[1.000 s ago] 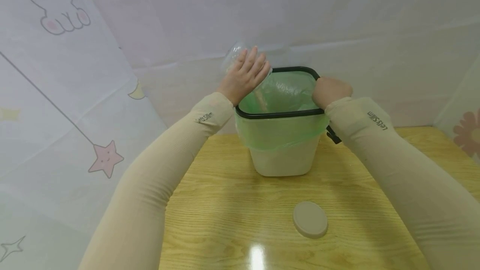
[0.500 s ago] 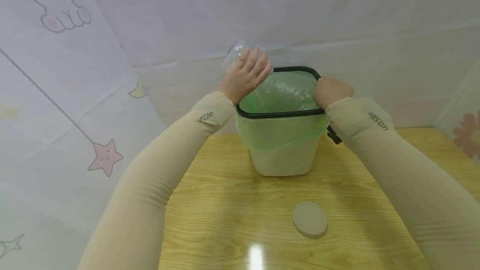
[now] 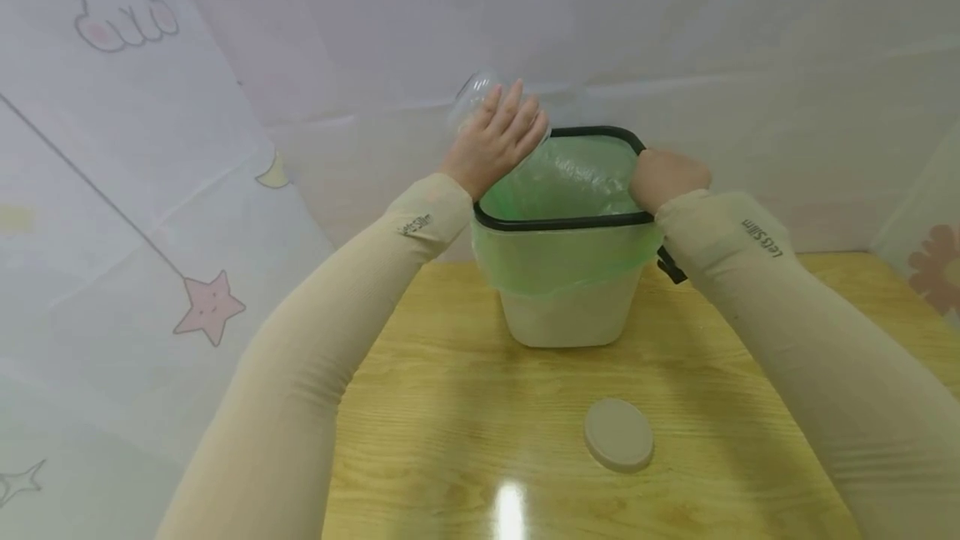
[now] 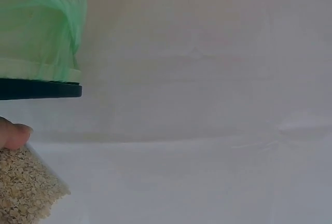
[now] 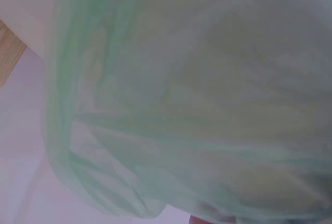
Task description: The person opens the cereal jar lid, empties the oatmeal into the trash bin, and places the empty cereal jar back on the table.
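The left hand point(image 3: 495, 140) is gripping a clear, round plastic jar point(image 3: 468, 100) of pale flakes point(image 4: 26, 187) — likely light, stiff, slippery, best held mid-body — tilted above a cream plastic bin point(image 3: 566, 319) whose black rim point(image 3: 570, 224) the right hand point(image 3: 671, 177) is clutching.

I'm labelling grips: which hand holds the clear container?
The left hand holds the clear container; the right hand instead grips the black rim of the bin.
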### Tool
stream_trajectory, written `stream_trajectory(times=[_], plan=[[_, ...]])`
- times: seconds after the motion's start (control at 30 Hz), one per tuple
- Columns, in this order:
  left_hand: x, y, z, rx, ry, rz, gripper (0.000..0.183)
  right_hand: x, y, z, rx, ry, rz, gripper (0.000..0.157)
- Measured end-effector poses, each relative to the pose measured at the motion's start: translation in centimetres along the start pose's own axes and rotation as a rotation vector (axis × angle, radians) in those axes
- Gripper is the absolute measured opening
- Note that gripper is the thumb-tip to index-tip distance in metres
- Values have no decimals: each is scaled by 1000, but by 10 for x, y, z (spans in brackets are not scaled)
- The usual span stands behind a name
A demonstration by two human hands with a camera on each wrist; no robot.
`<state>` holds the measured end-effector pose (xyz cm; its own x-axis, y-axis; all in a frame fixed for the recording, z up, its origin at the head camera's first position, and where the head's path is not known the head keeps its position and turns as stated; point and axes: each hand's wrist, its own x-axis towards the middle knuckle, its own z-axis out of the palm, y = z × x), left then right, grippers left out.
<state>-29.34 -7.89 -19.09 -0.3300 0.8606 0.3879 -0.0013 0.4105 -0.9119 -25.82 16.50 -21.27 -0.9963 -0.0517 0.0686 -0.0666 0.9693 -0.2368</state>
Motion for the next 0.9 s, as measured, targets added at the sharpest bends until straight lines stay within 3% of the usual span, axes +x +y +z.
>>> stream_trajectory(times=[0.3,0.6,0.9], plan=[[4,1,0,22,4,-5,54,-2,2,-1,-17,-1,-8,30],[9,-1,-5,-21,-54,15,52,-6,2,-2,-23,-2,-18,30],[12,0,-7,-12,-63,43,54,-5,4,-1,-19,1,-15,29]])
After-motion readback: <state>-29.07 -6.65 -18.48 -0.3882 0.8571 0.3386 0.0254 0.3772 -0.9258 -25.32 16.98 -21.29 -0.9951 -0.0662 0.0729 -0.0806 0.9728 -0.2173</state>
